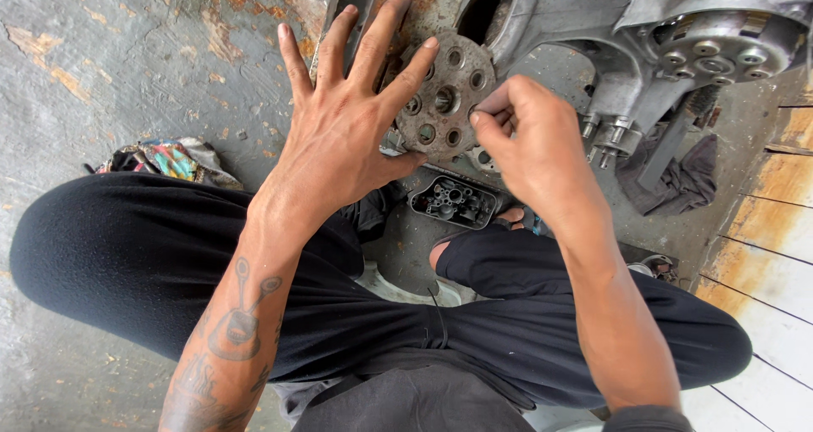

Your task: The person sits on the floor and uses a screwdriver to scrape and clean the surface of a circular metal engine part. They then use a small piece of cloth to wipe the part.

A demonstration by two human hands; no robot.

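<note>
A round rusty metal disc with several holes (pixel 447 93) stands on the engine casing (pixel 593 25) in front of me. My left hand (pixel 343 114) is spread flat with fingers apart, its fingertips resting against the disc's left side. At the disc's right rim, my right hand (pixel 529 140) has its fingers pinched together; whatever small part they pinch is hidden. Below the disc a black carburettor body (pixel 453 202) lies on the floor between my knees.
A grey engine housing with a round multi-bolt hub (pixel 720 47) sits at the upper right. A dark rag (pixel 677 182) lies beneath it. A colourful cloth (pixel 169 157) lies on the worn concrete floor at left. White and orange planks (pixel 771 246) run along the right.
</note>
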